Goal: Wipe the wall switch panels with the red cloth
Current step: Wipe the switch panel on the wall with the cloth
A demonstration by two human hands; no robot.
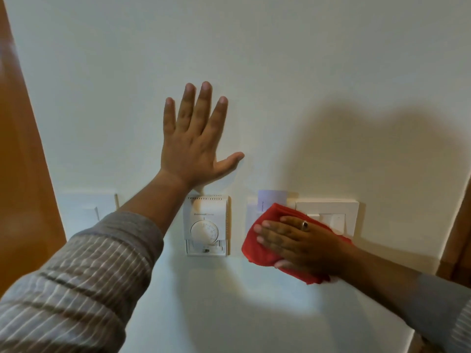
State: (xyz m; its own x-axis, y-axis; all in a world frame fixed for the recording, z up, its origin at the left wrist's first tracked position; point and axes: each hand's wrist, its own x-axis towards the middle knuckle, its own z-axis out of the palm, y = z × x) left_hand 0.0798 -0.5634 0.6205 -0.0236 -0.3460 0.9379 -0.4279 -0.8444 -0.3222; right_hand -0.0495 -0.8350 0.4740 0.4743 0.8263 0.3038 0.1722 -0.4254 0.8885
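My right hand (295,244) lies flat on the red cloth (262,250) and presses it against the wall, fingers pointing left. The cloth covers most of a white card-holder panel (252,210) with a pale card (271,198) sticking out of its top. It also covers the lower left corner of a white switch panel (339,212) just to the right. My left hand (193,141) rests flat on the bare wall above the thermostat, fingers spread, holding nothing. Another white switch panel (86,210) sits at the far left, partly behind my left forearm.
A white dial thermostat (206,225) hangs on the wall between my two arms. An orange-brown wooden door frame (23,174) runs down the left edge, and brown wood (458,225) shows at the right edge. The wall (280,72) above is plain white.
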